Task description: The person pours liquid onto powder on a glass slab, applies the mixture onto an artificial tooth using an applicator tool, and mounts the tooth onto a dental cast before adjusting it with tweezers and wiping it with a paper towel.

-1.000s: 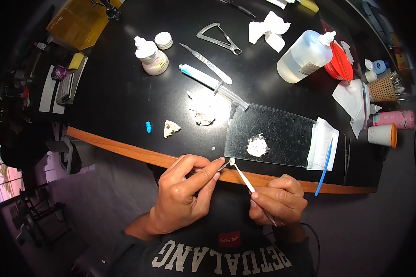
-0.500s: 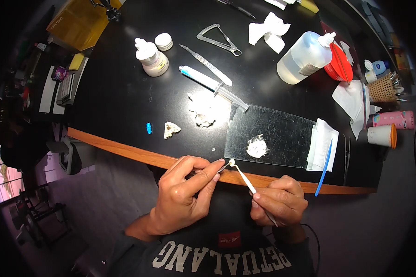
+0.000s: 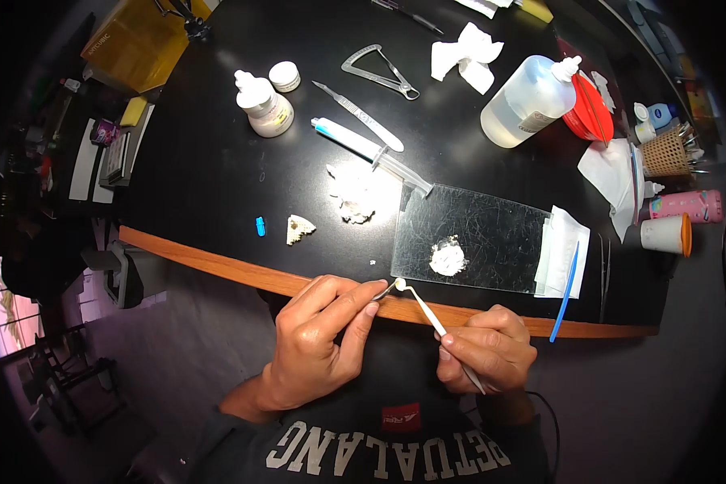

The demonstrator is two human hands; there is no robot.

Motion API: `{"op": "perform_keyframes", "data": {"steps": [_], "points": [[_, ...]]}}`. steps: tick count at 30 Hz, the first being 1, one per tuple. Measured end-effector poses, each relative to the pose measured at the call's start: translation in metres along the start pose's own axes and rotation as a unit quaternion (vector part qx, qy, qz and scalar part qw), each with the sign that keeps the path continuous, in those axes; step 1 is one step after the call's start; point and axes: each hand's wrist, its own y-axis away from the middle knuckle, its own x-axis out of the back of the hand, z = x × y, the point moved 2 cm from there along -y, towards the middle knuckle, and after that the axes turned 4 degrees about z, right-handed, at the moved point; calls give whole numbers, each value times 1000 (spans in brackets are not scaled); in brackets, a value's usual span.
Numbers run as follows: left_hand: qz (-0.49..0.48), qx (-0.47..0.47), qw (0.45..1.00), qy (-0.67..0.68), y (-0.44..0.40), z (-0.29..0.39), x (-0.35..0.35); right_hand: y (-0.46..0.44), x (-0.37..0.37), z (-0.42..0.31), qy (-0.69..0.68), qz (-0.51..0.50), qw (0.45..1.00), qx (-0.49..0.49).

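Observation:
My left hand (image 3: pixel 319 335) is closed in a pinch on a thin metal dental instrument (image 3: pixel 385 293), probably gripping part hidden by the fingers. At its tip sits a small white tooth-like piece (image 3: pixel 400 284). My right hand (image 3: pixel 492 351) holds a white dental applicator (image 3: pixel 427 310) with a bent tip like a pen, its tip touching or very near that piece. Both hands are over the table's wooden front edge (image 3: pixel 242 273). Just beyond them, a mound of white powder or paste (image 3: pixel 448 258) lies on a glass slab (image 3: pixel 492 210).
Left of the slab lie a large syringe (image 3: pixel 351 141), a scalpel (image 3: pixel 359 117), a caliper (image 3: pixel 379 68), a white crumbly lump (image 3: pixel 353 194) and a broken beige piece (image 3: pixel 300 228). Bottles (image 3: pixel 266 109) stand behind. A blue stick (image 3: pixel 565 294) overhangs the right edge.
The left fingertips have shifted slightly back, so more of the metal instrument shows. The small white piece has moved a little left, with the applicator tip following it.

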Motion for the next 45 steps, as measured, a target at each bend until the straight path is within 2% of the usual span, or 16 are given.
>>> {"op": "perform_keyframes", "data": {"steps": [13,31,43,45], "points": [[-3,-27,1000,-6,0,-1,0,-1,-2,1,8,10,1000,3],[2,-6,1000,0,3,-1,-1,-2,2,-2,3,-17,1000,-9],[-4,-18,1000,-2,2,-1,0,1,0,1,11,25,1000,-9],[-4,-17,1000,-1,2,-1,0,0,2,-2,6,8,1000,-15]]}}
